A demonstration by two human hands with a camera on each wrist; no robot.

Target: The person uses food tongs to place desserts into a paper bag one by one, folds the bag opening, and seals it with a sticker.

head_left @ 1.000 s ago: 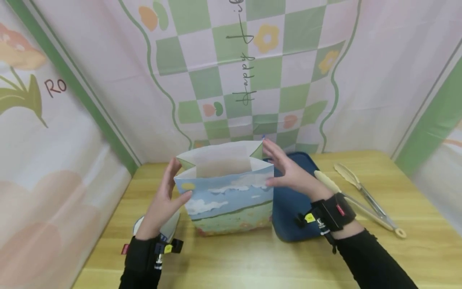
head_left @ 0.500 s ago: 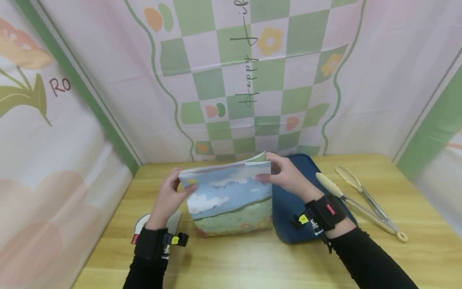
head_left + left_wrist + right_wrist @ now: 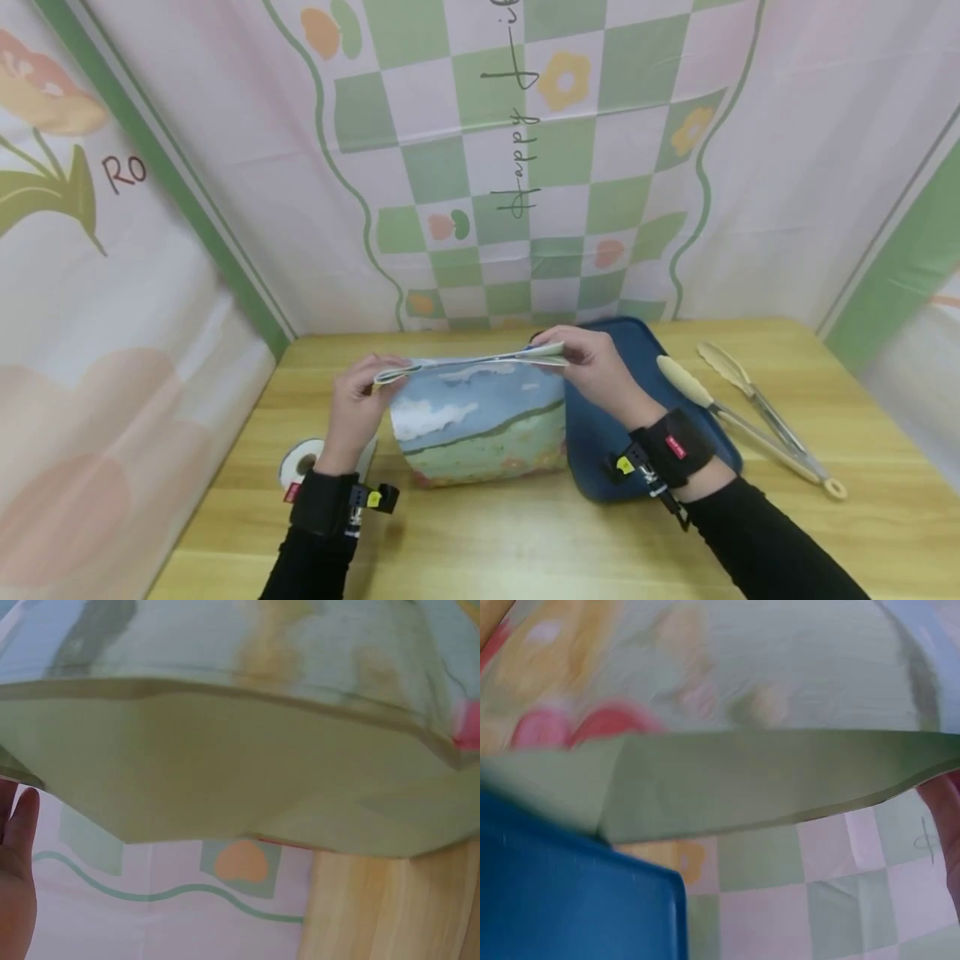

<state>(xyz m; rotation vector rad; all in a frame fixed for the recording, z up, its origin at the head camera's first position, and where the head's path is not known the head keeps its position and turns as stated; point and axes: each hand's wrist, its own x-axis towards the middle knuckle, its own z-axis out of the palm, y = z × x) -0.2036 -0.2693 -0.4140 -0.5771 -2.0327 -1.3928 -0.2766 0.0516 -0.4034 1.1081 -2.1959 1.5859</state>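
Observation:
A paper bag (image 3: 480,425) printed with blue sky, clouds and a green meadow stands upright mid-table. Its mouth is pressed flat, and the top edge tips toward me in a thin layered strip. My left hand (image 3: 358,408) pinches the left end of that edge; my right hand (image 3: 600,371) pinches the right end. The green side panel of the bag (image 3: 187,765) fills much of the left wrist view, with part of the left hand (image 3: 16,877) at the edge. In the right wrist view, the right hand (image 3: 945,825) shows at the far right. The bag's inside is hidden.
Right of the bag lies a dark blue tray (image 3: 607,450), partly under my right forearm. Metal tongs with cream tips (image 3: 757,425) lie beyond it. A white roll (image 3: 300,462) sits behind my left wrist. A patterned cloth (image 3: 487,167) hangs behind the wooden table (image 3: 480,550).
The bag's mouth, wide open a second ago, has been pressed flat. Its top edge has since tipped toward me and lower. Both hands moved from the bag's sides to pinch the edge's ends.

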